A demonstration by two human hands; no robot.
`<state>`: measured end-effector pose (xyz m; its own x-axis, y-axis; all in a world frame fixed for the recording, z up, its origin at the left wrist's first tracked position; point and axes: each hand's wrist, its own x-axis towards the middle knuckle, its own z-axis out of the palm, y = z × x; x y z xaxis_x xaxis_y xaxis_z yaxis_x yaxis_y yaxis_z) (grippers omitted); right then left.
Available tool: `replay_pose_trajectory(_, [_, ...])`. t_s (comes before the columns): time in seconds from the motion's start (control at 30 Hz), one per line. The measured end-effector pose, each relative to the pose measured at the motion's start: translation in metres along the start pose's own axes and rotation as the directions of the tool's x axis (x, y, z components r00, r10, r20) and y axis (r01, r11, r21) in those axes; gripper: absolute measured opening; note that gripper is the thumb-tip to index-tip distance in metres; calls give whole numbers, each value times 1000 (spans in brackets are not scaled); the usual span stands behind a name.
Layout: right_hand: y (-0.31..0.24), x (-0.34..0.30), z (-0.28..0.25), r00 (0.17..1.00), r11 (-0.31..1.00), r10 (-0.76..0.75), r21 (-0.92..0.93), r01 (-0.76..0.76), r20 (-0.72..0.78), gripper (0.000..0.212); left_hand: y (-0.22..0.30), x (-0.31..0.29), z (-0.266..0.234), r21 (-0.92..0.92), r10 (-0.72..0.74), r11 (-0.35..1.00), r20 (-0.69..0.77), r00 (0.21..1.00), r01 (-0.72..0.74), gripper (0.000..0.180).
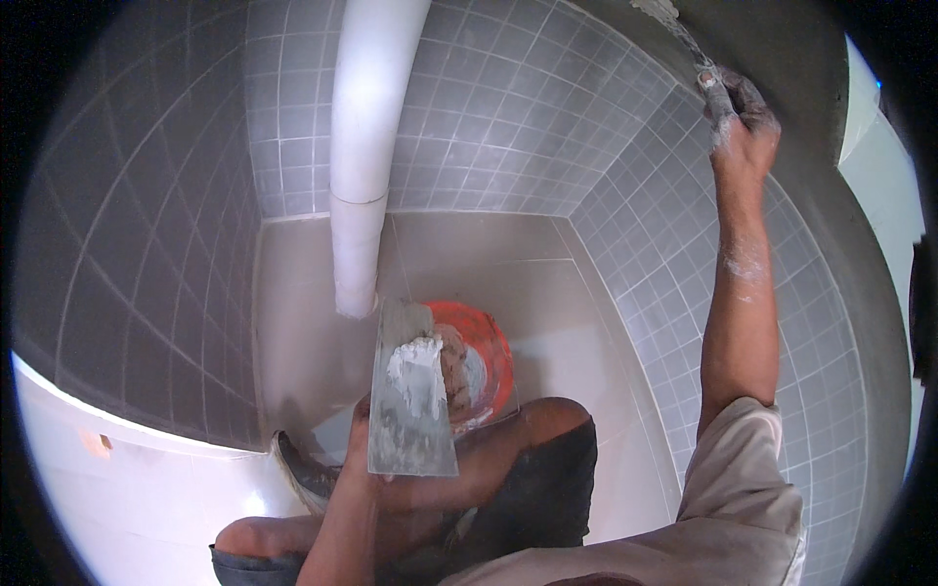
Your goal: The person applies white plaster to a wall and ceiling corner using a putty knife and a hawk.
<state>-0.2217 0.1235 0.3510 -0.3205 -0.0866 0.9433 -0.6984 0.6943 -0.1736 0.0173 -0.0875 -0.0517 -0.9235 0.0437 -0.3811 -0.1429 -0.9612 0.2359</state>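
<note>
My left hand [360, 430] holds a flat rectangular plastering trowel [412, 444] face up, low in front of me. Most of its fingers are hidden behind the plate. A lump of white paste [418, 369] lies on the metal. My right arm stretches to the upper right, where my right hand [745, 115] is closed around a paste-smeared putty knife [690, 47]. White residue coats its fingers. The blade end is at the dark grey wall band [796, 88] above the tiles; whether it touches is hard to tell.
Behind the trowel stands an orange bucket [502, 354], partly covered by it. A thick white pipe [366, 117] runs down to the beige floor [547, 293]. Grey tiled walls [489, 107] close in around me. My bent legs are close to the bucket.
</note>
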Motion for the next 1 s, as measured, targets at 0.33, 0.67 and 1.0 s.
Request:
replay_pose_trajectory(0.33, [12,-3,19,985,976,132,189,-109,-109,22,1,4,5,-31,-46,998,72,996,48,54])
replay_pose_trajectory(0.67, [37,-20,7,978,974,127,209,-91,-165,18,0,1,10,89,76,993,67,995,-82,47])
replay_pose_trajectory(1.0, [55,-63,-16,982,994,101,58,-93,-160,22,-3,0,13,-45,53,998,77,996,-49,44])
